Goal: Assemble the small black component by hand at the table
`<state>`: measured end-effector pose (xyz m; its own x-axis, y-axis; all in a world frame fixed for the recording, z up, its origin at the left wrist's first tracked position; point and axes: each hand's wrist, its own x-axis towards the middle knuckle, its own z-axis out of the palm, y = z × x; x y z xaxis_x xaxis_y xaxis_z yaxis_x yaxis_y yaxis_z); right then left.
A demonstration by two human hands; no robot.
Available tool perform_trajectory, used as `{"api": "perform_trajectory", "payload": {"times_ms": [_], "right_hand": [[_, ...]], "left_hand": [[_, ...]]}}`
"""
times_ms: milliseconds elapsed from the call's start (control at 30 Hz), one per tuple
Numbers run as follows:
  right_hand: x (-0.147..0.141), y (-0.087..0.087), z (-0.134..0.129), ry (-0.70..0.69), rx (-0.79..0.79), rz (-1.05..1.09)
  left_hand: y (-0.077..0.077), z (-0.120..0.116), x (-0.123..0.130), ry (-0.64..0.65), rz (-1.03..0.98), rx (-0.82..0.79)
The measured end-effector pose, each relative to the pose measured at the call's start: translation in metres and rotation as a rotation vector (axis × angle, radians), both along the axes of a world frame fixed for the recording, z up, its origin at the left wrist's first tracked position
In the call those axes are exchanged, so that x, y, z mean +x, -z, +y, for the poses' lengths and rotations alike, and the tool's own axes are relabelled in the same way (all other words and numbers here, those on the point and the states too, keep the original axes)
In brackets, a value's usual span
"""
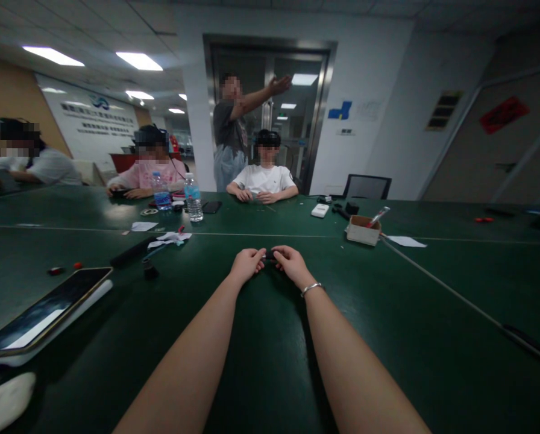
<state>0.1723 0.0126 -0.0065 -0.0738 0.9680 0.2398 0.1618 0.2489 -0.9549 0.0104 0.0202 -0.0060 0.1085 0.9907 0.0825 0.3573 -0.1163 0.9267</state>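
A small dark object (270, 255) is held between my two hands, just above or on the green table (270, 313). My left hand (248, 264) pinches its left end, where a lighter tip shows. My right hand (291, 264) grips its right end with thumb and fingers. A silver bracelet (312, 289) circles my right wrist. What exactly the object is, is too small to tell.
At left lie a phone (48, 310) on a white object, a black cap-like piece (149, 269) and papers (170, 239). Two bottles (193, 198) stand beyond. A small box (363, 231) sits right of centre. Several people are across the table.
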Motion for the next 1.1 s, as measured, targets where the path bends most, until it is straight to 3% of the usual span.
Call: {"api": "perform_trajectory", "payload": {"times_ms": [1100], "right_hand": [[0.0, -0.001, -0.001, 0.015, 0.01, -0.022]], "left_hand": [[-0.006, -0.01, 0.004, -0.061, -0.075, 0.018]]}}
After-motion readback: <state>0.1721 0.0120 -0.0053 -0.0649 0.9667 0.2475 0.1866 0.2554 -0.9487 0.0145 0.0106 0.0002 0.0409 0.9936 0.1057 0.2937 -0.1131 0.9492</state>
